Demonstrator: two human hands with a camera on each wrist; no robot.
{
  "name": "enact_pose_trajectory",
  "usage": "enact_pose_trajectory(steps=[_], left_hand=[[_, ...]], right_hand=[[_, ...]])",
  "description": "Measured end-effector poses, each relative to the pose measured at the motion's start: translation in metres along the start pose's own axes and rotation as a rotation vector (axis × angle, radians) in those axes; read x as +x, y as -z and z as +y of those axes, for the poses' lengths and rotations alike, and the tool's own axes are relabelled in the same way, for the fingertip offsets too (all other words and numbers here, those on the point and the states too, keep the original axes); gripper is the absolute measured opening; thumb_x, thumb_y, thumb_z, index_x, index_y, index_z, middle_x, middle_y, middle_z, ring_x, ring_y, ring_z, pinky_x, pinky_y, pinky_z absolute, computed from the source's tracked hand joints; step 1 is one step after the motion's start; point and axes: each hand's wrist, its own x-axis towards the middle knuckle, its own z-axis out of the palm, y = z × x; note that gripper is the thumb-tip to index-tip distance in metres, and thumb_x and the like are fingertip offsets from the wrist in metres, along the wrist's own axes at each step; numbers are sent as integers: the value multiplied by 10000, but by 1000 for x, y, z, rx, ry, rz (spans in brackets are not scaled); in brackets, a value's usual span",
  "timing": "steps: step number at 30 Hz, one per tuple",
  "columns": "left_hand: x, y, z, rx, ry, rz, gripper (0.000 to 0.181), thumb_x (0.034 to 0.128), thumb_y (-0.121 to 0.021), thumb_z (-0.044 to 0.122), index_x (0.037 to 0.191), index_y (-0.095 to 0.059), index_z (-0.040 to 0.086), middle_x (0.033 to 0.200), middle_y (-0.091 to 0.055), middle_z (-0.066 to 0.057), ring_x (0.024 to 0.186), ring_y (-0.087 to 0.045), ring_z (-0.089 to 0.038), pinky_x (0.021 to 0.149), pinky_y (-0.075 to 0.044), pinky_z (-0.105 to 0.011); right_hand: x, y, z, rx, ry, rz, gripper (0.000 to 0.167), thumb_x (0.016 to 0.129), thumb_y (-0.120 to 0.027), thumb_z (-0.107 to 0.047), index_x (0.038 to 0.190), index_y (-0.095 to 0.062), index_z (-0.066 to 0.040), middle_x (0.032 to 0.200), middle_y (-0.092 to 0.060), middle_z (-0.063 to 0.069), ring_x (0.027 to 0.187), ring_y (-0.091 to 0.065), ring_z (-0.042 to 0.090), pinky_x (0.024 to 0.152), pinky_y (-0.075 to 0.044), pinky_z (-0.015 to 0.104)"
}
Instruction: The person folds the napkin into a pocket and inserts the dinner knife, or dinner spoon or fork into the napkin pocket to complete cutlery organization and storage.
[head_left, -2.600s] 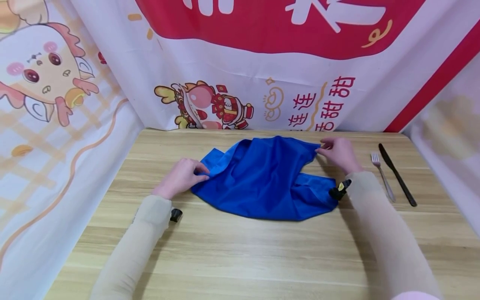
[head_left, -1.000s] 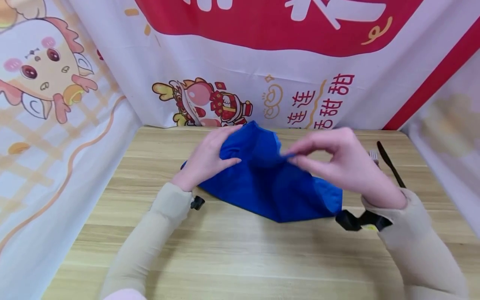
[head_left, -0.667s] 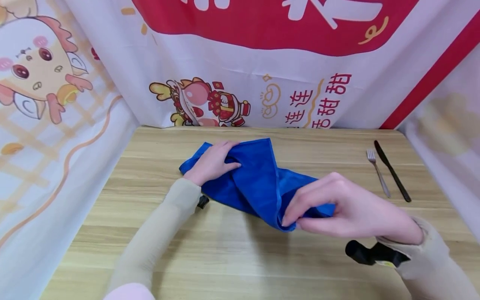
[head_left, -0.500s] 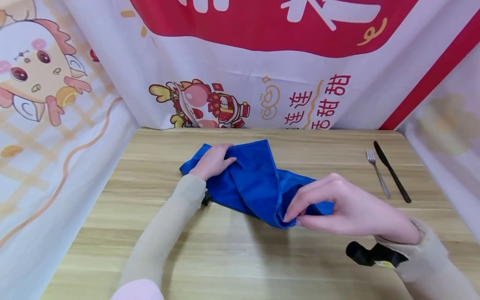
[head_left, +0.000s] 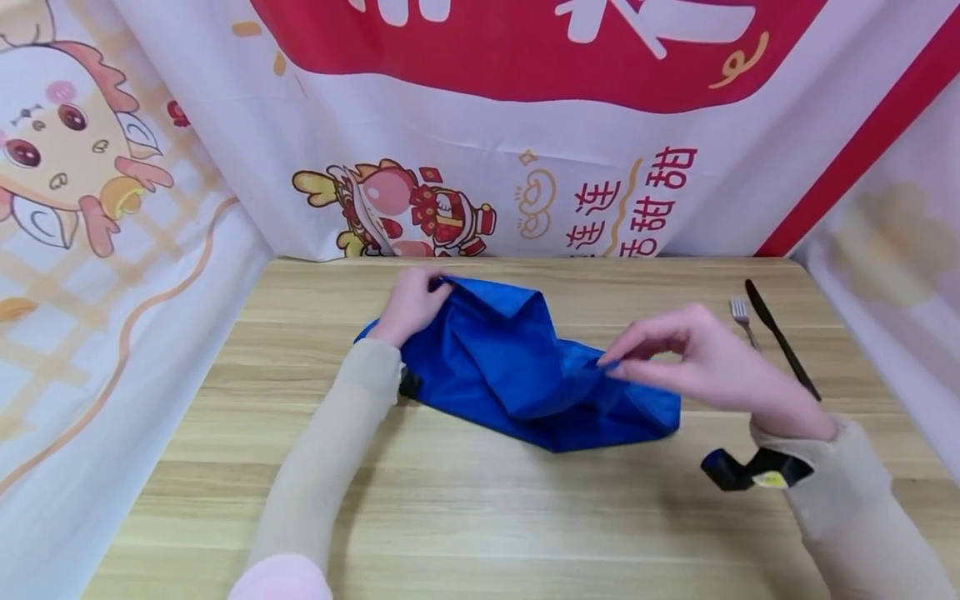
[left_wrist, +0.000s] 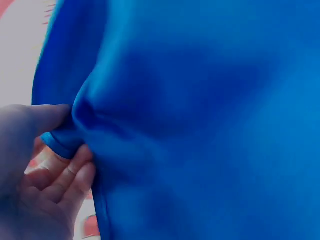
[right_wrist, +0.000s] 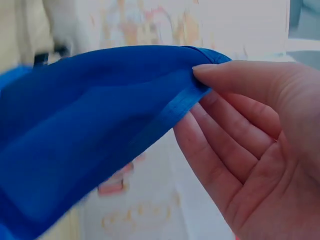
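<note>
A blue cloth (head_left: 487, 358) with hemmed edges lies bunched and partly lifted on the wooden table. At its far left corner my left hand (head_left: 411, 307) pinches the cloth; in the left wrist view the thumb and fingers of that hand (left_wrist: 50, 170) grip a folded edge. On the other side, my right hand (head_left: 690, 358) holds a corner raised off the table. The right wrist view has the thumb of this hand (right_wrist: 260, 130) pressing the hemmed corner against the fingers, with the cloth (right_wrist: 100, 110) stretching away to the left.
A fork (head_left: 742, 315) and a black knife (head_left: 780, 337) lie side by side at the right of the wooden table (head_left: 480, 525), beyond my right hand. Printed fabric (head_left: 480, 125) hangs along the back and both sides of the table.
My right hand, which drew a cloth corner toward the table's front, has since risen and moved back with it. My left hand went from resting on the cloth to pinching its far edge.
</note>
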Motion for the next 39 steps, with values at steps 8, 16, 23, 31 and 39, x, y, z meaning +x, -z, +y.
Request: enact_pose_trajectory(steps=[8, 16, 23, 31, 39], left_hand=[[-43, 90, 31, -280, -87, 357, 223, 954, -622, 5, 1093, -787, 63, 1041, -711, -41, 920, -581, -163, 807, -458, -259], [-137, 164, 30, -429, -177, -78, 195, 946, -627, -116, 1048, -751, -5, 1044, -722, -72, 943, -652, -180, 805, -532, -213], [-176, 165, -9, -201, 84, -609, 470, 912, -794, 234, 1348, -671, 106, 1300, -678, -33, 1169, -639, -256, 954, -524, -332], [-128, 125, -4, -157, 209, -238, 594, 905, -763, 475, 1430, -607, 246, 1407, -600, 4, 1307, -526, -270, 1015, -485, -466], [-100, 38, 7, 120, 17, -493, 804, 917, -731, 512, 1538, -451, 85, 1597, -356, -178, 1466, -303, -397, 1143, -273, -602]], right_hand=[[-30, 50, 8, 32, -222, 338, 214, 855, -700, 191, 1029, -737, 71, 938, -749, 91, 718, -706, 162, 637, -557, 196], [-78, 70, -2, 344, -16, 123, 406, 749, -590, 364, 1067, -695, 135, 1026, -725, 196, 819, -712, 210, 673, -570, 231], [-88, 61, 30, 166, -94, -368, 588, 770, -779, 148, 1322, -653, -12, 1240, -700, 130, 1057, -702, 240, 845, -572, 313], [-75, 34, 82, -103, -488, 116, 368, 902, -803, -129, 1248, -715, -44, 1166, -724, 142, 1002, -719, 185, 788, -569, 233], [-71, -31, 107, -301, -481, -104, 533, 1016, -653, -355, 1415, -581, -10, 1416, -574, 188, 1309, -517, 412, 1021, -439, 593]])
